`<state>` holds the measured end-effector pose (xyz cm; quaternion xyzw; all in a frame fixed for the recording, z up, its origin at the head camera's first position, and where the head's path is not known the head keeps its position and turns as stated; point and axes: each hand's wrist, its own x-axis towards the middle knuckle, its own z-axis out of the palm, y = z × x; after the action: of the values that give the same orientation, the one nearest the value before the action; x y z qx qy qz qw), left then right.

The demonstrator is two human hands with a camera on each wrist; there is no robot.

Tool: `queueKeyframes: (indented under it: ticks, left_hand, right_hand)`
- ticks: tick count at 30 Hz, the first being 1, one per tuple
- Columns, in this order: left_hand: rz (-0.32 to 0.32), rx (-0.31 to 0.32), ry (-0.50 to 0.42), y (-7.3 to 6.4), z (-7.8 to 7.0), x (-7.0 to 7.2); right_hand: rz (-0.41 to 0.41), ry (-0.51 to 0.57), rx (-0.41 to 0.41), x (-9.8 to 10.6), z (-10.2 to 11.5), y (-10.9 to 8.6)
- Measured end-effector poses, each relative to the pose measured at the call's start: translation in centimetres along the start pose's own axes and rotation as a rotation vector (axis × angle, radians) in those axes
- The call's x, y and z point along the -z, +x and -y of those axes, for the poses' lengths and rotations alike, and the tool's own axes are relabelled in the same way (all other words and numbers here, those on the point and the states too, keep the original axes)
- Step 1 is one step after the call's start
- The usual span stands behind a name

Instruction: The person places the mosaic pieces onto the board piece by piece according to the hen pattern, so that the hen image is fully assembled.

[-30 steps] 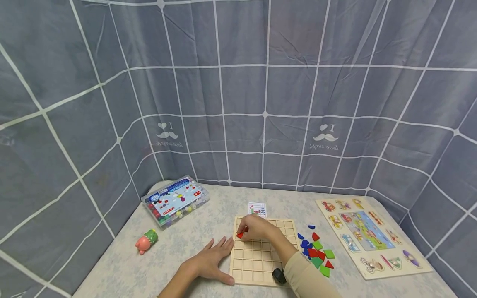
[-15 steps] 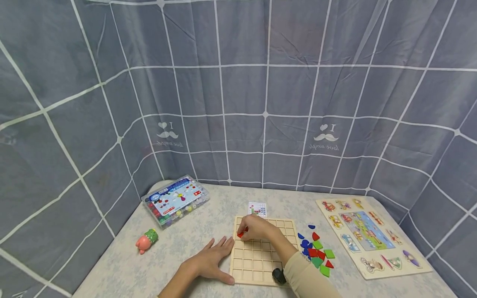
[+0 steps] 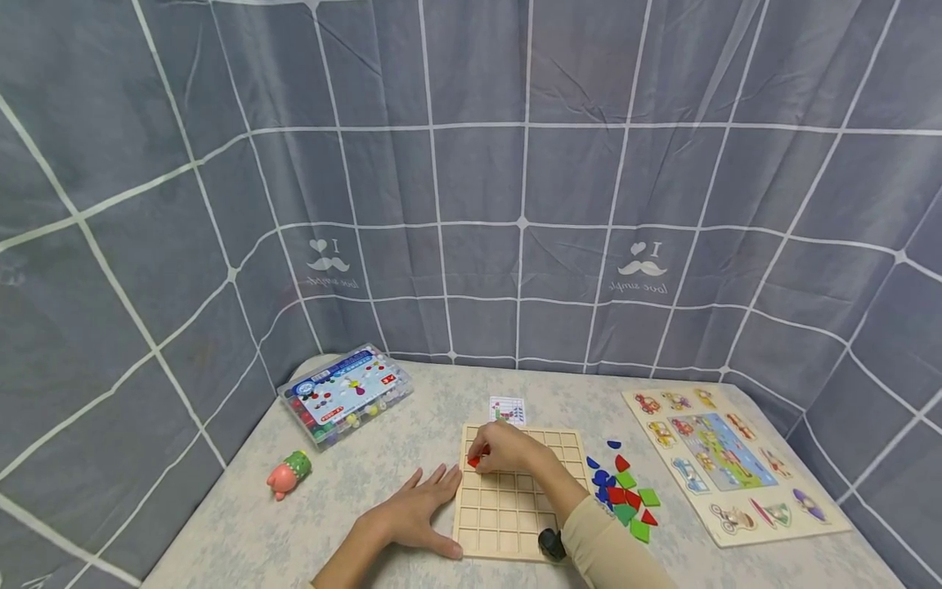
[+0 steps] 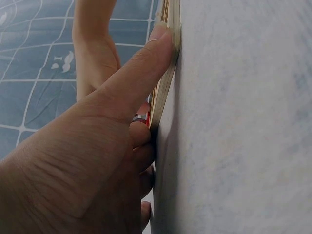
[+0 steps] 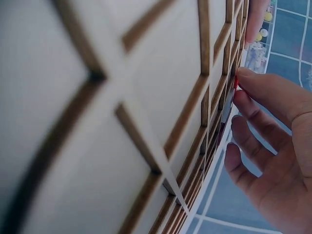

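Note:
A wooden grid board (image 3: 489, 541) with square cells lies in front of the person. At its upper left part the right hand (image 3: 509, 450) pinches a small red piece (image 3: 474, 462) between thumb and fingertips. In the right wrist view that red piece (image 5: 236, 82) shows only as a thin edge, low over the cells; its shape is hidden. The left hand (image 3: 414, 517) lies with fingers spread on the table along the board's left side. Its thumb (image 4: 148, 56) touches the board's edge in the left wrist view. Beyond the board lies a small printed card (image 3: 508, 410), partly behind the right hand.
Loose blue pieces (image 3: 603, 481), green tiles (image 3: 648, 497) and red pieces (image 3: 622, 464) lie right of the board. A picture puzzle board (image 3: 717, 523) is farther right. A clear plastic box (image 3: 346, 394) and a pink-and-green toy (image 3: 289, 474) stand left. A grey grid curtain (image 3: 478, 262) hangs behind.
Both hands stay where they were, the right with the red piece at the same part of the board. Only the head view has shifted very slightly.

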<state>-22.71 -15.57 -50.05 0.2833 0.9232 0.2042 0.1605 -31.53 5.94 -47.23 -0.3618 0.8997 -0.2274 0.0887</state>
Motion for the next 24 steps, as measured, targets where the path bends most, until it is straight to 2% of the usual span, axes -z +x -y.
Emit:
queueKeyframes:
  ticks: [4, 10, 24]
  left_hand:
    - [0.0, 0.003, 0.007, 0.0, 0.0, 0.1]
    - [-0.007, 0.001, 0.013, 0.0, 0.0, 0.0]
    - [-0.017, -0.002, 0.015, 0.0, -0.1, -0.1]
  right_hand:
    - [-0.01, 0.014, -0.015, 0.2, 0.0, -0.4]
    - [-0.04, -0.011, 0.019, 0.6, -0.5, -1.0]
    - [-0.07, 0.11, -0.092, 2.4, -2.0, -5.1]
